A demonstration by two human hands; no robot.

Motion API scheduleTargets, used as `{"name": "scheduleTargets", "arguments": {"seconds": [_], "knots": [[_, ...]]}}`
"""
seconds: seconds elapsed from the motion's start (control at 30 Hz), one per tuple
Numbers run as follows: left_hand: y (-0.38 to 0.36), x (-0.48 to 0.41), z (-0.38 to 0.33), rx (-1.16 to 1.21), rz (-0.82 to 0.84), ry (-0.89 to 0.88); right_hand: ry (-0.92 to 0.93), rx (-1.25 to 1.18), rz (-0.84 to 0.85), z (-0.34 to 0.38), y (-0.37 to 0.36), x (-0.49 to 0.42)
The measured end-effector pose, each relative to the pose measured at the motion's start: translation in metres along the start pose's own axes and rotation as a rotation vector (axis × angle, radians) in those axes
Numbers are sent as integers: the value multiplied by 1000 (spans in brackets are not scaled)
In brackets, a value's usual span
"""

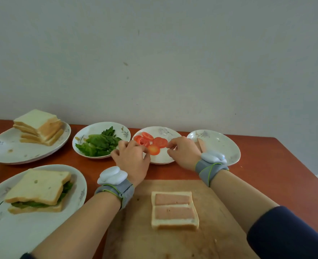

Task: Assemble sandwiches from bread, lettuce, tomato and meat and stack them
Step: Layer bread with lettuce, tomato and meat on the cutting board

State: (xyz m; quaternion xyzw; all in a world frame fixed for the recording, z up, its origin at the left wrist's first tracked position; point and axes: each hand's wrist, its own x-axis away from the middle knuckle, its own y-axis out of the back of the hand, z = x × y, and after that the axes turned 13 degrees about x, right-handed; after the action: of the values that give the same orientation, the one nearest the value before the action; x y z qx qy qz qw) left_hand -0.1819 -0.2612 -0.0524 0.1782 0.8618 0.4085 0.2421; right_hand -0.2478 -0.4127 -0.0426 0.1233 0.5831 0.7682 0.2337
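Picking tomato for the open sandwich

On the cutting board [219,230], the bread slice [175,224] is lying topped with two meat strips [173,200]. Just beyond the board, the left hand [132,157] is pinching the nearest tomato slice [153,149] over its plate [160,160], while the right hand [184,152] is curling its fingertips beside a second tomato slice [160,142], grip unclear. Lifting slices flat and laying them side by side over the meat is probably keeping the layer level.

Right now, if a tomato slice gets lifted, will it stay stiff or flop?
The tomato slices look thin and glossy, so one would probably sag and feel slippery. Lying flat, they seem unlikely to roll. A hard pinch might tear one.
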Motion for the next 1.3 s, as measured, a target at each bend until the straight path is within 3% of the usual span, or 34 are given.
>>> {"name": "scheduleTargets", "arguments": {"seconds": [0.23, 0.73, 1.07, 1.3], "knots": [[-22, -37, 5, -158, 106, -191, 68, 152, 52, -9, -21, -61], [-14, -32, 7, -139, 261, -251, 172, 84, 113, 28, -20, -102], [4, -29, 4, -109, 463, -296, 9, -181, 29, 17, 0, -74], [0, -27, 3, -364, 486, -361, -28, -218, -11, 6, 17, -49]]}}
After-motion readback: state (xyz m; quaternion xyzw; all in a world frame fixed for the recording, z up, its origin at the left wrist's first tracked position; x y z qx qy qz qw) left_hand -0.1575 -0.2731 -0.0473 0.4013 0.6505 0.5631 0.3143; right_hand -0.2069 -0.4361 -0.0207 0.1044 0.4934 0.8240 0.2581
